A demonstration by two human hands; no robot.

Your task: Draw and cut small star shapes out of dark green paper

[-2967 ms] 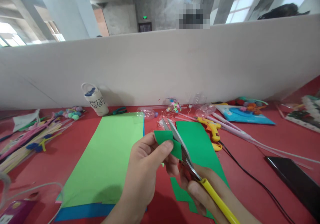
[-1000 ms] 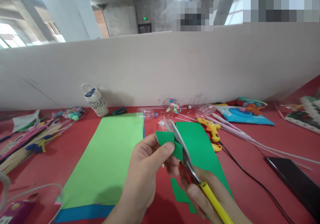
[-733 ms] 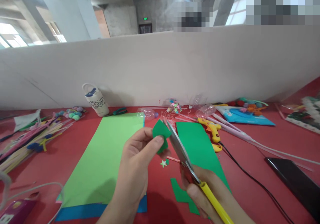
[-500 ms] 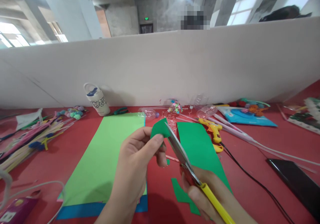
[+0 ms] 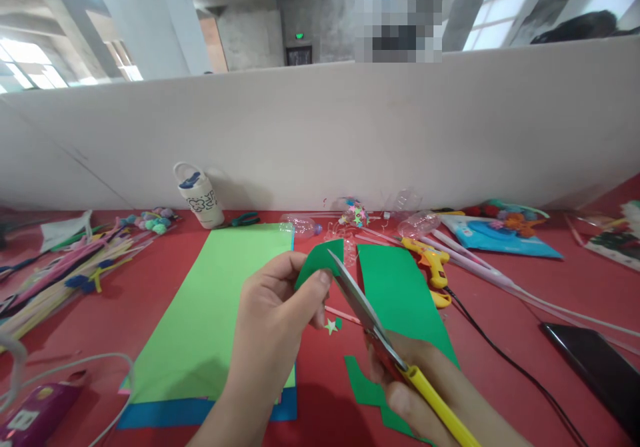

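Observation:
My left hand pinches a small piece of green paper between thumb and fingers. My right hand is wrapped round a pair of scissors with a yellow handle. The blades reach up and left to the edge of the green piece, their tips over its right part. Below my right hand lies a cut green paper scrap, partly covered by it. A larger green sheet lies behind the scissors. Under my left hand are light green sheets on a blue one.
Behind the hands are clear plastic bottles and a white tumbler. A yellow glue gun with a black cord, a blue packet and a phone lie right. Pipe cleaners are left. A white partition stands behind.
The green piece has turned in my left hand, and its upper corner now stands right of the scissor tips. A small star on the table has come into sight. The view has shifted slightly.

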